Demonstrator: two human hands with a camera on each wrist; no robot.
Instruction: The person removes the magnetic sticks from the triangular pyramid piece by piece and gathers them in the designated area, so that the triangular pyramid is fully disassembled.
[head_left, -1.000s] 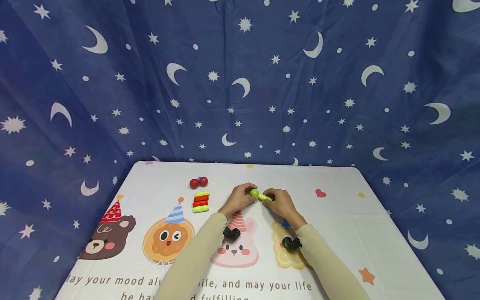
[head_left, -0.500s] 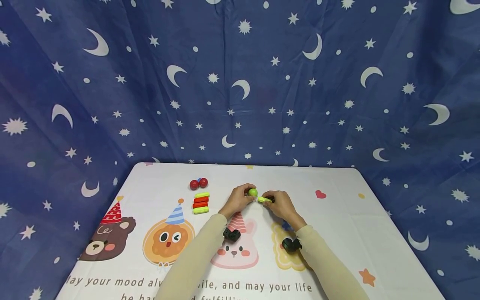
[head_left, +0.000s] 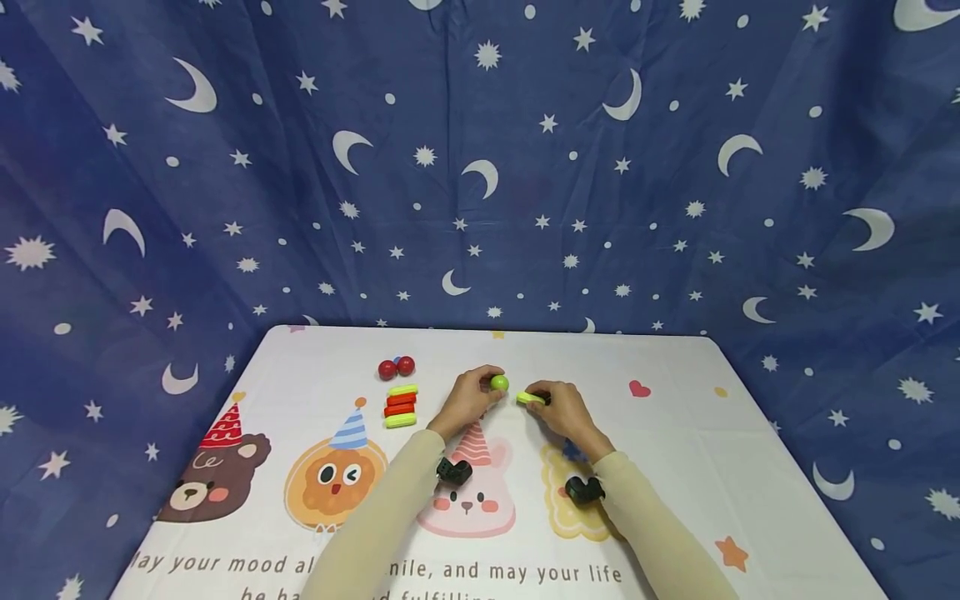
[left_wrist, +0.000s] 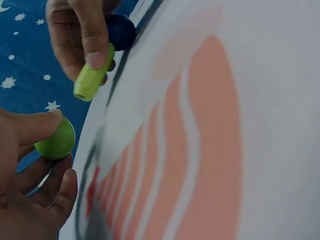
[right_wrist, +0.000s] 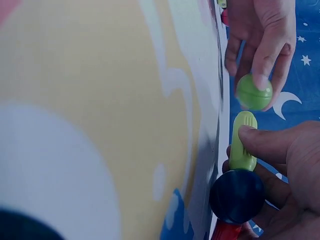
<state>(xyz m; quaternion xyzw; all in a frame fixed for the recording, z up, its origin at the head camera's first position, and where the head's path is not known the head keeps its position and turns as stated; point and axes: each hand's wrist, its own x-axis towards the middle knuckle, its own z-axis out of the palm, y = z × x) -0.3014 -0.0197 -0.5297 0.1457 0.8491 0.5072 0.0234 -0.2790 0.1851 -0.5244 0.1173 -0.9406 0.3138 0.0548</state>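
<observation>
Between thumb and fingers, my left hand [head_left: 467, 402] pinches a light green ball [left_wrist: 59, 139]. A short yellow-green stick [right_wrist: 244, 145] is gripped by my right hand [head_left: 567, 412], thumb along its side. At the stick's other end sits a dark blue ball [right_wrist: 237, 196], with a red piece [right_wrist: 226, 231] beyond it, partly hidden by the hand in the right wrist view. The stick's bare end points toward the green ball, and a small gap separates the two in the head view. Both hands are close over the far middle of the table.
To the left, two red balls [head_left: 387, 369] sit with a blue ball [head_left: 398, 360] behind them. Nearer lies a row of yellow-green and red sticks [head_left: 401, 409]. The white printed table cover [head_left: 675, 467] ends at a blue star-patterned curtain [head_left: 480, 275].
The green ball has come away from the end of the yellow-green stick. My left hand has shifted slightly left with the ball; my right hand has hardly moved.
</observation>
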